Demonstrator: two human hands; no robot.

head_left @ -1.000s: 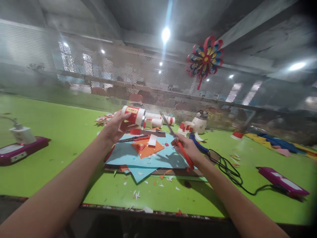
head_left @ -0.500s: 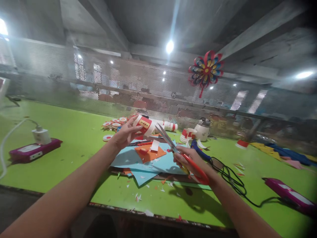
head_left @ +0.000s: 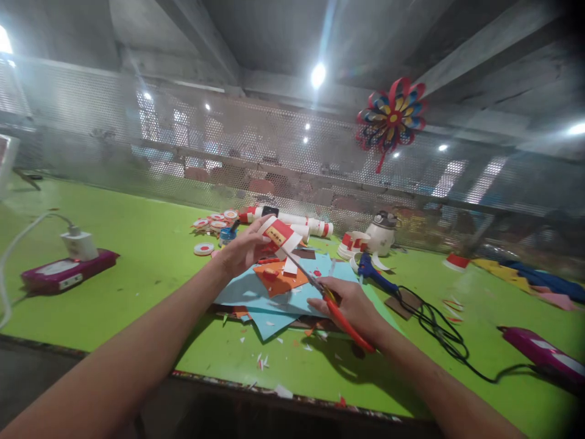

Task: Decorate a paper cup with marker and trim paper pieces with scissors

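My left hand (head_left: pixel 247 249) grips a red and white paper cup (head_left: pixel 282 235) with a yellow printed patch, tilted above the paper pile. My right hand (head_left: pixel 350 303) holds scissors (head_left: pixel 345 326) with red handles, their blades pointing up and left. The blade tips are at the lower side of the cup; whether they touch or cut it I cannot tell. Under both hands lie light blue paper sheets (head_left: pixel 326 265) and a piece of orange paper (head_left: pixel 292 285), with small scraps on top.
A blue glue gun (head_left: pixel 377 274) with a black cord lies to the right, beside cut cups (head_left: pixel 353 244) and a white pot (head_left: pixel 381 235). Purple power strips (head_left: pixel 68 271) sit left and right. White tubes (head_left: pixel 301 221) and round discs (head_left: pixel 203 249) stand farther back on the green table (head_left: pixel 137 231).
The scissors have come up to the cup, and their blades look closer together. The cup has turned and tilted in my left hand. The whole view has shifted slightly.
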